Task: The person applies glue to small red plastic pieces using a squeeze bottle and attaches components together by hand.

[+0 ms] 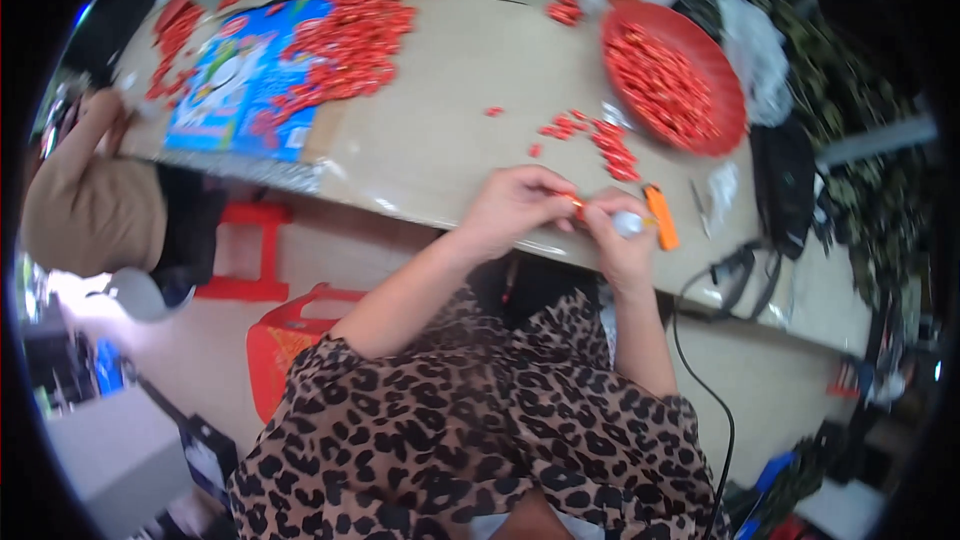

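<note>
Close to the table's front edge, my two hands meet over a small shiny red piece (572,201). My left hand (508,208) pinches it between thumb and fingertips. Against it from the other side come the fingertips of my right hand (625,252). A small white rounded object, perhaps a bottle (629,224), is tucked in that right hand; its far end is hidden. Just right of my hands lies an orange flat-handled tool (660,217). Beyond my fingers is a loose cluster of red pieces (612,148).
A red fluted bowl (732,100) full of red pieces stands at the back right. Thin metal tweezers (700,208), a black bag (783,185) and a cable lie on the right. A red pile (355,45) covers part of a blue printed sheet (225,85). Another person (95,190) sits at left.
</note>
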Demonstrator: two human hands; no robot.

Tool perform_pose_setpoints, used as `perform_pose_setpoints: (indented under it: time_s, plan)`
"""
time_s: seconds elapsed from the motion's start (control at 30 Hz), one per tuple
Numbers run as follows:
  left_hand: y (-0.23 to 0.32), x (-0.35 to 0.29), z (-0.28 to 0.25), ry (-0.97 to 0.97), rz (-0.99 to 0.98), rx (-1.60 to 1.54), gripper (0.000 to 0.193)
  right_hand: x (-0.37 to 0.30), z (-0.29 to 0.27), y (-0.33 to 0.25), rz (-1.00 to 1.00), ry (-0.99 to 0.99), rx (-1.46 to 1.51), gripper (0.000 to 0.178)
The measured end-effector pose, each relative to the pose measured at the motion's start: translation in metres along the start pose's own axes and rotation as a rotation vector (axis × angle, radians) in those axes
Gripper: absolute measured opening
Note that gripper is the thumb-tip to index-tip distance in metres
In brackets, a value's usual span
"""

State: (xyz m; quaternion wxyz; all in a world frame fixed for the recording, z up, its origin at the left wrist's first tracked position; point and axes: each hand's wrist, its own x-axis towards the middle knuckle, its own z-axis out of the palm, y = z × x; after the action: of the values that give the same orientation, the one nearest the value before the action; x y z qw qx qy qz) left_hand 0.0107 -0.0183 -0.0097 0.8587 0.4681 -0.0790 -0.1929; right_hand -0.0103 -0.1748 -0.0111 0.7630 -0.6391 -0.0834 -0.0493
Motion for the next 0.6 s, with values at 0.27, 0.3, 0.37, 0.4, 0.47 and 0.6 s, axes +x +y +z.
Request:
perform_pose_setpoints:
  time_s: [0.27,0.3,0.37,0.4,0.47,0.6]
  plan:
    - [-0.0075,0.0039,0.0050,-0.077,-0.003,-0.042,0.012,-0.0058,-0.0060,-0.0085,0.004,0.004,0.031,0.004]
    - [-0.0081,0.0032,0.0050,-0.079,0.010,-0.051,0.012,-0.0062,-0.0058,-0.0088,0.002,-0.004,0.034,0.004]
    - [-0.0080,0.0017,0.0049,-0.081,0.011,-0.051,0.012,-0.0067,-0.0057,-0.0083,-0.001,-0.008,0.037,0.004]
    - [-0.0081,0.0012,0.0051,-0.084,0.012,-0.049,0.011,-0.0071,-0.0059,-0.0081,-0.008,-0.013,0.042,0.004]
    - [-0.0080,0.0014,0.0046,-0.086,0.016,-0.053,0.011,-0.0069,-0.0055,-0.0075,-0.002,-0.011,0.047,0.004]
    - [-0.0069,0.0027,0.0038,-0.090,0.012,-0.050,0.012,-0.0060,-0.0057,-0.0070,-0.002,-0.010,0.047,0.005]
